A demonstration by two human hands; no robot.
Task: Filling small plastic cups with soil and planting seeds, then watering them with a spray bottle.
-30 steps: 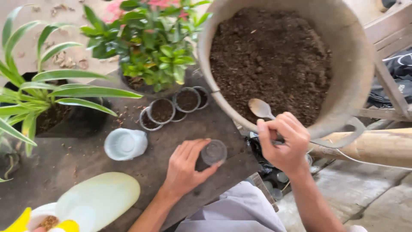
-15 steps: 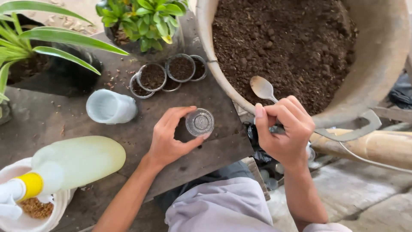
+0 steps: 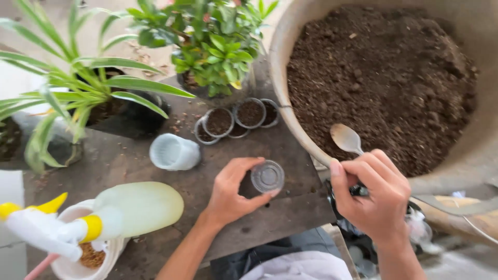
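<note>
Holding an empty clear cup (image 3: 267, 177) beside the soil-filled basin (image 3: 290, 62).

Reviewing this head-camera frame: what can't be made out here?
- Spoon: handle hidden inside the right hand.
- Small clear cup held by the left hand: motion blur, so whether it holds anything cannot be told.
- Spray bottle: nozzle cut off by the left edge.
- White bowl: mostly covered by the bottle and cropped by the bottom edge.
- Big soil tub: cut off at the top and right edges.
</note>
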